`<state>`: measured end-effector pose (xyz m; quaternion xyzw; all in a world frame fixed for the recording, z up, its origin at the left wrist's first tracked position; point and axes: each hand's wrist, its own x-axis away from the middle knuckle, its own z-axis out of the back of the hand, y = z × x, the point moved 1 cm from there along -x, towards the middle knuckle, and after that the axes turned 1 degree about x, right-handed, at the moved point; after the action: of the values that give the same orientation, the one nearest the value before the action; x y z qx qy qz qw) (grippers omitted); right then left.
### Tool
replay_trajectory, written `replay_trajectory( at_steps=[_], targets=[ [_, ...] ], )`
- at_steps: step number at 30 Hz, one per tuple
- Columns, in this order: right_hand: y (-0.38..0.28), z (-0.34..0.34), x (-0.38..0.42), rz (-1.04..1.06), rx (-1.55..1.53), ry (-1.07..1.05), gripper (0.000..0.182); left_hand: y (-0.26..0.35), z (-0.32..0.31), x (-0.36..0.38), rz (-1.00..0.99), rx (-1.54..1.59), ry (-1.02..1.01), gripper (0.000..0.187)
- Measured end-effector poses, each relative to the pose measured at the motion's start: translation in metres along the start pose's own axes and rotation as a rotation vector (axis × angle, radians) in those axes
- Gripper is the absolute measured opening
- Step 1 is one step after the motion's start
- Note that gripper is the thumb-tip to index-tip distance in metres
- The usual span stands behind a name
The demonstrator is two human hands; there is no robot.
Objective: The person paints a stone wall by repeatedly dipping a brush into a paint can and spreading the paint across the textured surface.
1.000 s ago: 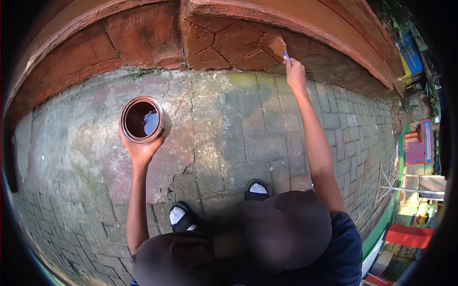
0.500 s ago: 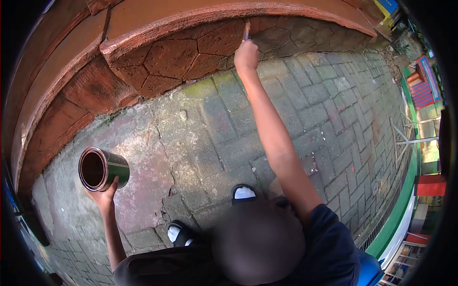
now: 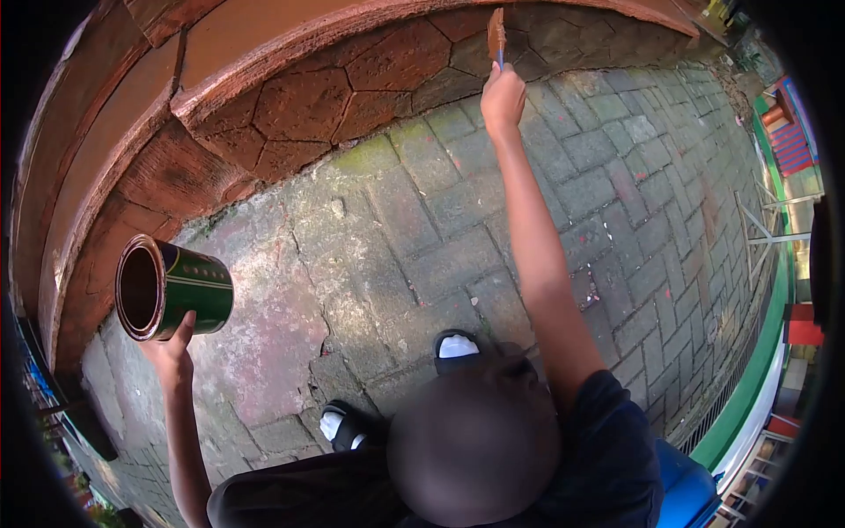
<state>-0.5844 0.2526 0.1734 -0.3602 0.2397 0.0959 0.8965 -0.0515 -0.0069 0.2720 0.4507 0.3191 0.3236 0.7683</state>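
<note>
My right hand (image 3: pixel 503 99) grips a paintbrush (image 3: pixel 497 37), its bristles coated in reddish-brown paint. The brush end overlaps the low stone-patterned wall (image 3: pixel 308 99), near where brown-painted stones meet greyish bare ones. Over at the left, my left hand (image 3: pixel 170 352) supports a green paint can (image 3: pixel 201 289) from below, thumb against its side. The can's open mouth faces left in this view, with brown paint round its rim and a dark inside.
Worn grey paving bricks (image 3: pixel 449 273) cover the ground, with a cracked concrete patch near the wall. A brown ledge (image 3: pixel 255 53) overhangs the wall. My sandalled feet (image 3: pixel 458 348) are below. A green-and-white kerb (image 3: pixel 748 400) and a metal frame (image 3: pixel 764 231) stand at the right.
My right hand and the paintbrush have shifted right along the wall. In view, the can has moved left and slightly up, showing more of its side.
</note>
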Motion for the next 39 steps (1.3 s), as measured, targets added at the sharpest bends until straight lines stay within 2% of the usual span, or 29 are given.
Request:
replay_trajectory(
  at_steps=[3, 7, 8, 10, 14, 17, 20, 22, 24, 28, 30, 32, 34, 37, 39],
  targets=[
    [-0.029, -0.028, -0.010, -0.030, -0.040, -0.039, 0.031, 0.003, 0.003, 0.001, -0.080, 0.129, -0.005, 0.072],
    [-0.078, -0.052, 0.041, 0.034, -0.028, -0.200, 0.015, -0.013, 0.003, -0.011, -0.113, 0.181, 0.015, 0.070],
    [-0.084, -0.063, 0.061, 0.146, 0.048, -0.175, 0.016, -0.014, 0.000, -0.017, -0.091, 0.177, 0.023, 0.069],
    [-0.087, -0.069, 0.079, 0.177, 0.049, -0.290, 0.018, 0.005, -0.025, -0.026, -0.131, 0.102, -0.021, 0.066],
    [-0.046, -0.035, 0.056, 0.323, 0.076, -0.312, 0.029, 0.032, -0.061, -0.043, -0.162, 0.095, 0.046, 0.066],
    [-0.010, -0.028, 0.025, 0.266, 0.156, -0.260, 0.031, 0.047, -0.065, -0.054, -0.137, 0.087, -0.004, 0.064],
    [-0.015, -0.017, -0.002, 0.226, 0.157, -0.231, 0.034, 0.058, -0.067, -0.071, -0.160, 0.068, -0.068, 0.066],
    [-0.014, -0.020, 0.000, 0.193, 0.145, -0.245, 0.035, 0.064, -0.069, -0.077, -0.224, 0.019, -0.131, 0.069],
    [-0.014, -0.028, 0.007, 0.058, 0.021, -0.198, 0.034, 0.069, -0.071, -0.082, -0.211, 0.026, -0.139, 0.073],
    [-0.020, -0.026, 0.016, -0.016, -0.076, -0.112, 0.032, 0.069, -0.073, -0.084, -0.229, -0.026, -0.193, 0.075],
    [-0.031, -0.027, 0.028, 0.052, -0.015, -0.195, 0.030, 0.067, -0.077, -0.082, -0.252, 0.003, -0.210, 0.075],
    [-0.040, -0.039, 0.047, 0.244, 0.065, -0.248, 0.027, 0.063, -0.082, -0.081, -0.231, 0.034, -0.235, 0.076],
    [-0.047, -0.041, 0.047, 0.288, 0.112, -0.312, 0.029, 0.058, -0.086, -0.080, -0.197, 0.018, -0.251, 0.076],
    [-0.037, -0.012, 0.019, 0.193, -0.028, -0.363, 0.035, 0.045, -0.091, -0.083, -0.241, 0.022, -0.236, 0.075],
    [0.016, -0.038, -0.009, -0.111, -0.229, -0.362, 0.036, 0.040, -0.096, -0.085, -0.213, 0.071, -0.217, 0.075]
  ],
)
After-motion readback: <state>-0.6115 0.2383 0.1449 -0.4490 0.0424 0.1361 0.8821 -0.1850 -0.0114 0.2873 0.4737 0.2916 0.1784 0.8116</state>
